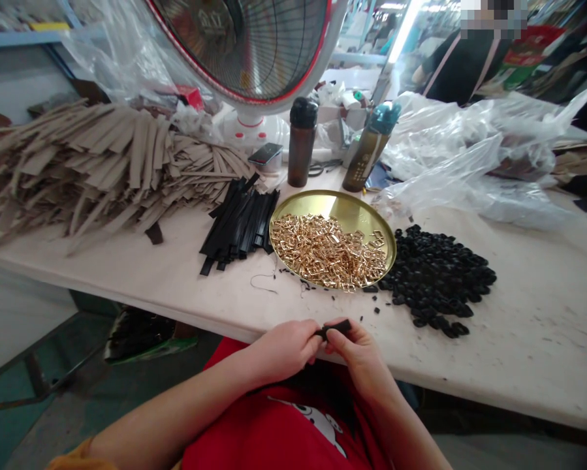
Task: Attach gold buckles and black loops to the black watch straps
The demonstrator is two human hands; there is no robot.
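Both hands met just over the front edge of the table (518, 352), close to the body, probably so that small work could be done steadily. The right hand (360, 352) pinched a short black strip (341, 328) between thumb and fingers; the left hand (290, 349) was closed around its other end, though the curled fingers hid how much they gripped. Held from two sides, the strip could likely be kept taut or turned. Beyond them lay the gold tray (345, 205), its raised rim seemingly there to keep the buckles (327, 251) from scattering. Left of it the black strips (241, 222) lay roughly side by side, near ends towards the person, presumably for easy plucking. Black loops (437, 277) were heaped to the tray's right, perhaps to stay apart from the flat pieces.
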